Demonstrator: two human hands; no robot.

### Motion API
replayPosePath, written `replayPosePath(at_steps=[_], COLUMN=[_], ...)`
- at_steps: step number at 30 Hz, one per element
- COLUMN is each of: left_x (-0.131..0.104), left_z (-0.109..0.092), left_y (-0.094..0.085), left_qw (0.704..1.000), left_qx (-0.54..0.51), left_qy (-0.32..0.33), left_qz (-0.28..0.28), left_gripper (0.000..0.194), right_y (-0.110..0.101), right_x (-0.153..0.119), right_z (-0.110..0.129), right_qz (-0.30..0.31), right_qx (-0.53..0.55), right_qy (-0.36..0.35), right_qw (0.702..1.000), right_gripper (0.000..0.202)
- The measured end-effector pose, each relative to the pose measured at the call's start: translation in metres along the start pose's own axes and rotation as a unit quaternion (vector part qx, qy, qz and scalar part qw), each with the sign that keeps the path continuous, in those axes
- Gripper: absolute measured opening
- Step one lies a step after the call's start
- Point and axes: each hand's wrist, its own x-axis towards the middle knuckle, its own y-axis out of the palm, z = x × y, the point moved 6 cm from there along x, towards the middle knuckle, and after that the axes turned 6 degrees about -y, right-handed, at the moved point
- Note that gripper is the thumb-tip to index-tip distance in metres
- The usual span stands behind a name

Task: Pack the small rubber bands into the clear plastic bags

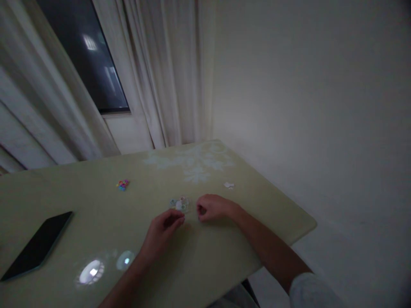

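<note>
Lying at the left of the desk [96,214], a dark flat slab [37,246] sits aside, perhaps to leave the arms room. Farther back, bright small pieces [123,185] form a cluster, probably grouped to stay together. The left hand [165,226] has its fingertips drawn together; any grip is unclear. Just beyond it, between the 2 hands, lie pale, clear ring-like pieces [179,205], likely within easy reach. The right hand [212,207] is curled, its contents hidden. White bits [229,185] lie far right, apart.
</note>
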Motion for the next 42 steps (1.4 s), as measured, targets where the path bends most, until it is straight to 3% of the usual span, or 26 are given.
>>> replayPosePath(at_steps=[7,11,17,21,25,32,42], left_x=[-0.001,-0.001,-0.003,-0.006,-0.009,-0.011,-0.009], left_z=[-0.001,0.0,0.0,-0.005,-0.012,-0.008,-0.003], left_y=[0.002,0.001,-0.004,0.002,0.008,0.013,0.017], left_qw=[1.0,1.0,0.997,0.996,0.994,0.979,0.973], left_qx=[-0.003,-0.02,-0.008,-0.045,-0.091,-0.174,-0.202], left_qy=[0.001,-0.022,-0.053,-0.063,-0.068,-0.108,-0.108], left_qz=[0.007,0.007,-0.053,-0.037,-0.007,-0.003,0.023], left_gripper=[0.024,0.028,0.027,0.028,0.032,0.039,0.042], right_y=[0.001,0.0,-0.009,-0.011,-0.01,-0.011,-0.009], right_x=[0.0,0.001,0.006,0.009,0.009,0.005,0.002], right_z=[0.004,0.009,0.027,0.039,0.037,0.037,0.043], right_qz=[0.012,0.005,-0.095,-0.194,-0.25,-0.3,-0.308], right_qx=[-0.03,-0.042,0.096,0.125,0.131,0.141,0.118], right_qy=[0.025,-0.005,-0.109,-0.12,-0.102,-0.103,-0.106], right_qw=[0.999,0.999,0.985,0.966,0.954,0.938,0.938], right_gripper=[0.02,0.018,0.012,0.013,0.018,0.016,0.017])
